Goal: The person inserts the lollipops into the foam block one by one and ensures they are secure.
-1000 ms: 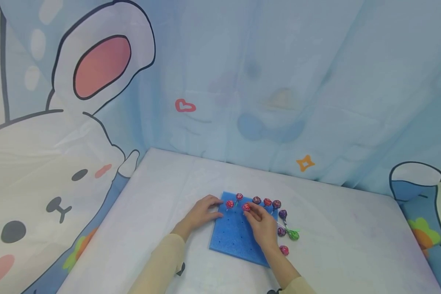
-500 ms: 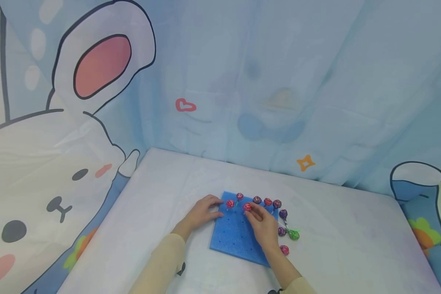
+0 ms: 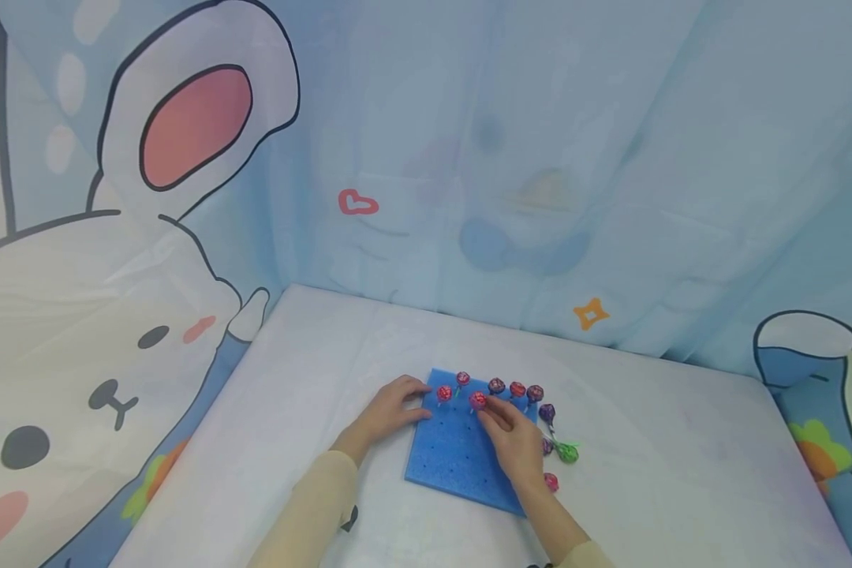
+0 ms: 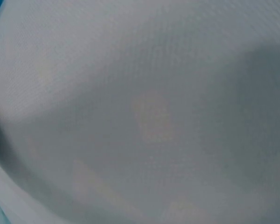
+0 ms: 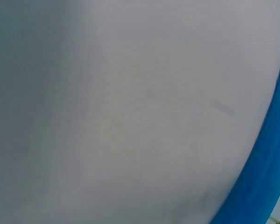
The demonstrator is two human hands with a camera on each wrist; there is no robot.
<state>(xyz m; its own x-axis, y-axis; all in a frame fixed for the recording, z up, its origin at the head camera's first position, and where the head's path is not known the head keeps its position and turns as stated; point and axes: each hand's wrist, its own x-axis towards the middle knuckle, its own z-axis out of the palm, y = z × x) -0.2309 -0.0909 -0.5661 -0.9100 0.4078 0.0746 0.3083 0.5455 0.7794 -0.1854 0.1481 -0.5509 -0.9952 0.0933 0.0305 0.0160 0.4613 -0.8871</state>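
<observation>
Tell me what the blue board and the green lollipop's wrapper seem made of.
The blue board looks like matte foam: its dull, even face is dotted with small holes. The green wrapper is probably thin, slightly shiny plastic, flaring at one end; foil remains possible.

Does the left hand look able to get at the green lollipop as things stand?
Probably not directly: the left hand is across the blue board from the green lollipop, with the right hand in between.

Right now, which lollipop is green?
The green lollipop is the one on the white table, just right of the blue foam board; the other lollipops look red, pink or purple.
</observation>
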